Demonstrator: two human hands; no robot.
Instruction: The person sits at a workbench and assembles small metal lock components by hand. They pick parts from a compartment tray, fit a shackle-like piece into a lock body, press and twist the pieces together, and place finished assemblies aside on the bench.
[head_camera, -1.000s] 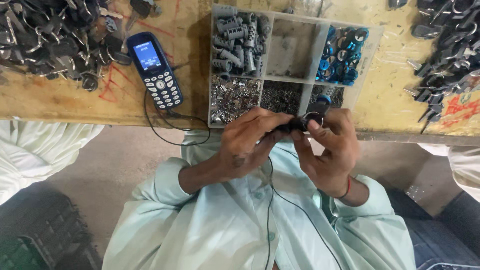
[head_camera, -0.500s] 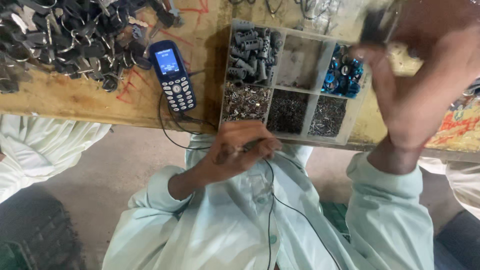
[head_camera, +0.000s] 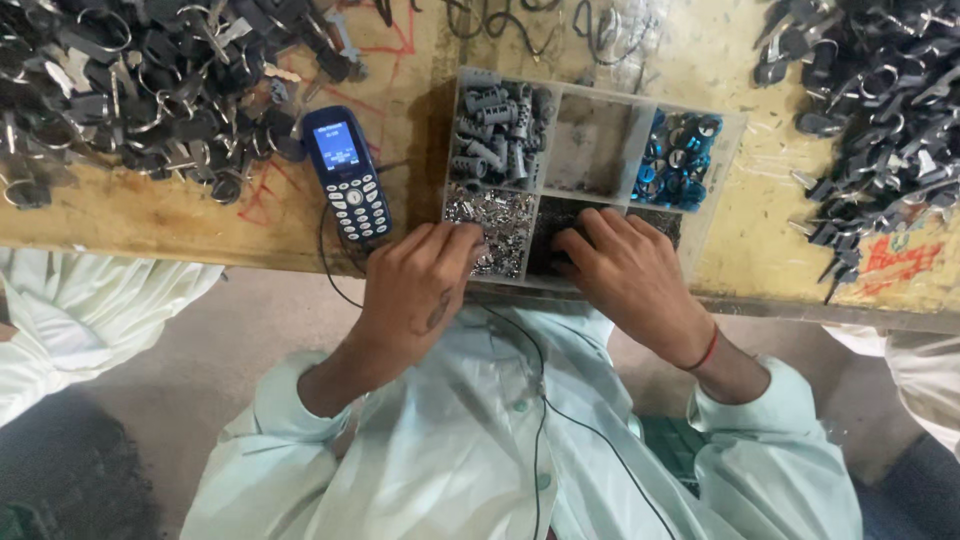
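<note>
A clear plastic compartment tray sits at the front edge of the wooden bench. My left hand rests at its near left corner, fingers curled over the compartment of small silver parts; what the fingers hold is hidden. My right hand lies beside it, fingers spread and dipping into the dark middle front compartment. Other compartments hold grey cylinders and blue rings. A thin black cable runs down my pale green shirt.
A blue keypad phone with a lit screen lies left of the tray. Heaps of dark keys with metal rings cover the bench at far left and far right. Pale-clothed people sit at the left and right.
Both hands held a small dark part over my lap. My right hand then swung up toward the camera and has come down into the tray; my left hand moved forward to the tray's edge.
</note>
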